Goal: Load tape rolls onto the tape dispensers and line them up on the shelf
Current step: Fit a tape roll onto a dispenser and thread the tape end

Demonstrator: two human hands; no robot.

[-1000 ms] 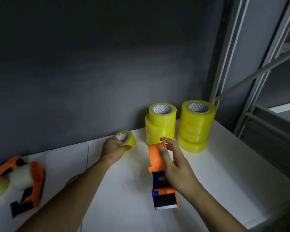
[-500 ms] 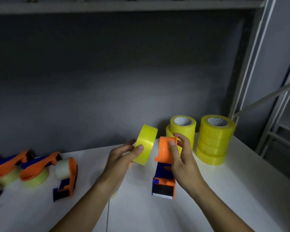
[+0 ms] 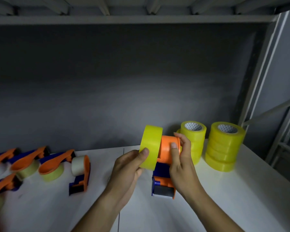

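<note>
White shelf [image 3: 241, 206], loaded dispensers [image 3: 51, 166], tape stacks [image 3: 224, 148]

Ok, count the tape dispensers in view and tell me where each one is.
6, maybe more beyond the left edge: one in the right hand, dispenser; one on its side; two behind it; two at the left edge.

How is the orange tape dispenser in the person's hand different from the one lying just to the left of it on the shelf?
The held dispenser has a bare orange hub, with the yellow roll in the left hand only at its side; the lying dispenser already carries a pale whitish roll. The held one is gripped by the right hand; the other lies untouched. Both are orange and blue and lie on the white shelf.
</note>
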